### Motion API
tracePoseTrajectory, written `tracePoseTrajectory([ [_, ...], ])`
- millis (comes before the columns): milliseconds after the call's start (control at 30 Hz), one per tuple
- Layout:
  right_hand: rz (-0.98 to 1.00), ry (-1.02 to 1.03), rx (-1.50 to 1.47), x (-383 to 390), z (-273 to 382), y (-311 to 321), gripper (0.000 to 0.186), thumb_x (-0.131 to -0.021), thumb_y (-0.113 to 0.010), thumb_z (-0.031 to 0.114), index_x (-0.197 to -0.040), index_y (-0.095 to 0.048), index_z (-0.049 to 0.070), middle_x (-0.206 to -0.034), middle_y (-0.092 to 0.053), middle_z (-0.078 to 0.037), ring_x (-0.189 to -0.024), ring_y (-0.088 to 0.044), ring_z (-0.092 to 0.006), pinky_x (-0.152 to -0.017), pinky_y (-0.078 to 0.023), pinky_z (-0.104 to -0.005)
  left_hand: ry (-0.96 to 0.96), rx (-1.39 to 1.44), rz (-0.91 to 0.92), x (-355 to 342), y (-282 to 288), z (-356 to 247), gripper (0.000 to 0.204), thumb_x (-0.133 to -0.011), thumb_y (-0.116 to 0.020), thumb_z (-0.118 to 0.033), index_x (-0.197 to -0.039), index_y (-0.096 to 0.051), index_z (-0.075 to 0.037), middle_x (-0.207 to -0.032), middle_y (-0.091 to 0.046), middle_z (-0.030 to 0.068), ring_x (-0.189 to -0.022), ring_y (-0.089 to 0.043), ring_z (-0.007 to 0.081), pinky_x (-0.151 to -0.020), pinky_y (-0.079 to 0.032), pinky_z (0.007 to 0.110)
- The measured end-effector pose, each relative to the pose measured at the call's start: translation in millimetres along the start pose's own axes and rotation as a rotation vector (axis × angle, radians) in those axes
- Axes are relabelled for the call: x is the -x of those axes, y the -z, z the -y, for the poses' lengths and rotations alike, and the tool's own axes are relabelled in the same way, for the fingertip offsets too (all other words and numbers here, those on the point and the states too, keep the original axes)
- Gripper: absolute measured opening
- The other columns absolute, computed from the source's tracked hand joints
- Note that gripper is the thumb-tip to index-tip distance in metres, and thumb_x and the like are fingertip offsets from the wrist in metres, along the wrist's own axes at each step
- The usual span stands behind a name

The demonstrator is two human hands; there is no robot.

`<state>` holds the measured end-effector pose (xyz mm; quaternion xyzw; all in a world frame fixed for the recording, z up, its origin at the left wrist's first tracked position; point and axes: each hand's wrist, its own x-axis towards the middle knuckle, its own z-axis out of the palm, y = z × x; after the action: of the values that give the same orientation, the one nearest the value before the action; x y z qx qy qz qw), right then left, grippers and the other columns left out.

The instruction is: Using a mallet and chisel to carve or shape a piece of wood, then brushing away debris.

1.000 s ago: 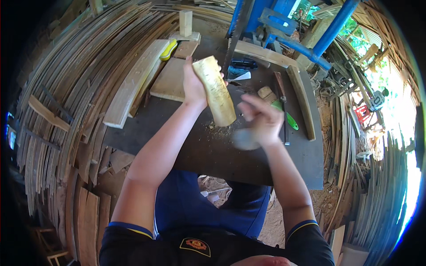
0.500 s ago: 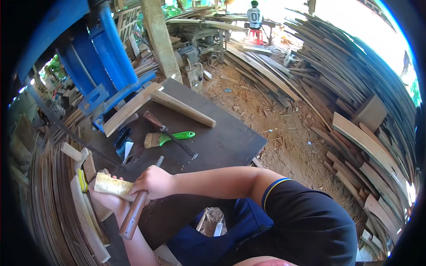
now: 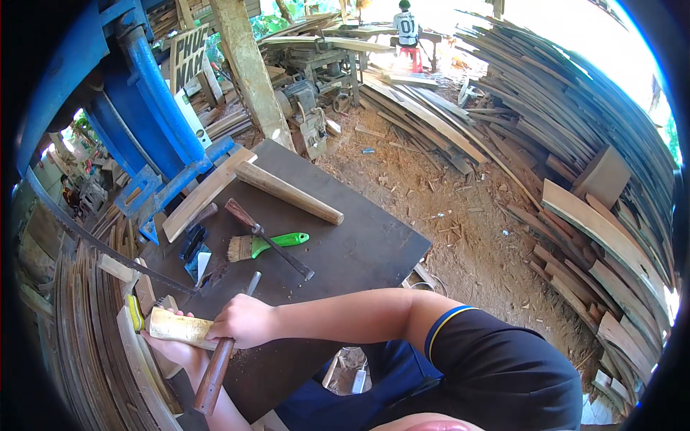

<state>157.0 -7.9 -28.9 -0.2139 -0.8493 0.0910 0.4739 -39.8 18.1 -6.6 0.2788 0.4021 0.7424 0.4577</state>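
Plainly, our left hand (image 3: 172, 349) cradles the pale wooden block (image 3: 172, 327), its fingers wrapped around from underneath, with tips showing along the far side; we judge that this steadies the block while baring its upper face. Our right hand (image 3: 246, 318) is clenched about the wooden-handled chisel (image 3: 213, 381) near where grip meets metal, probably for control; the handle slants back over our left forearm and the steel points away. Whether our right fist touches the block's near end we cannot tell.

Beyond our right knuckles, on the dark bench (image 3: 359, 241), a loose chisel (image 3: 280, 249) lies across the green-handled brush (image 3: 290, 242), so it would hinder lifting that. Farther past them rests a rounded wooden bar (image 3: 289, 192). The saw blade (image 3: 108, 253) of the blue machine (image 3: 162, 108) runs down close beyond our left fingertips, crowding that side, and a yellow object (image 3: 134, 313) sits just beside the left fingers.
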Motion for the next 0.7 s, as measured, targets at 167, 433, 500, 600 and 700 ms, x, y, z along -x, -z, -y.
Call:
tracePoseTrajectory([
  [167, -0.043, 0.009, -0.029, 2, -3, -4, 0.015, -0.08, -0.076, 0.023, -0.089, -0.068, 0.013, -0.069, -0.066, -0.006, -0.065, -0.068, -0.0305, -0.058, -0.053, -0.0444, 0.009, -0.002, -0.022, 0, 1, 1, 0.077, -0.103, -0.023, -0.074, -0.129, -0.055, -0.009, -0.109, -0.059, 0.0087, -0.096, -0.061, 0.0234, -0.084, -0.057, 0.044],
  [433, -0.066, 0.035, 0.04, 0, -1, 1, 0.019, -0.079, -0.076, 0.022, -0.09, -0.064, 0.014, -0.068, -0.064, -0.003, -0.062, -0.068, -0.0279, -0.057, -0.055, -0.0417, 0.042, 0.101, 0.095, 1, 4, 1, 0.078, -0.102, -0.025, -0.075, -0.121, -0.058, -0.007, -0.104, -0.061, 0.0121, -0.091, -0.063, 0.027, -0.078, -0.056, 0.047],
  [500, -0.054, 0.031, 0.063, 1, -1, -2, 0.018, -0.079, -0.076, 0.021, -0.09, -0.063, 0.014, -0.068, -0.064, -0.003, -0.062, -0.068, -0.0266, -0.057, -0.056, -0.0404, 0.021, 0.103, 0.146, 2, 10, 6, 0.079, -0.1, -0.025, -0.077, -0.123, -0.058, -0.008, -0.104, -0.062, 0.0113, -0.091, -0.063, 0.0285, -0.077, -0.055, 0.049],
  [600, -0.014, 0.041, 0.132, 3, -2, -2, 0.018, -0.079, -0.076, 0.02, -0.089, -0.063, 0.015, -0.067, -0.064, -0.003, -0.06, -0.068, -0.0253, -0.056, -0.055, -0.0388, 0.068, 0.111, 0.156, 8, 5, 4, 0.086, -0.097, -0.027, -0.081, -0.122, -0.06, -0.005, -0.101, -0.065, 0.0121, -0.088, -0.065, 0.0288, -0.078, -0.056, 0.049],
  [700, -0.029, 0.005, 0.143, 0, -1, 6, 0.017, -0.079, -0.078, 0.018, -0.088, -0.064, 0.015, -0.065, -0.063, -0.004, -0.056, -0.067, -0.0252, -0.053, -0.054, -0.0382, 0.116, 0.172, 0.23, 10, -1, 9, 0.091, -0.097, -0.024, -0.082, -0.125, -0.06, -0.002, -0.099, -0.068, 0.0142, -0.082, -0.067, 0.0284, -0.074, -0.059, 0.048],
])
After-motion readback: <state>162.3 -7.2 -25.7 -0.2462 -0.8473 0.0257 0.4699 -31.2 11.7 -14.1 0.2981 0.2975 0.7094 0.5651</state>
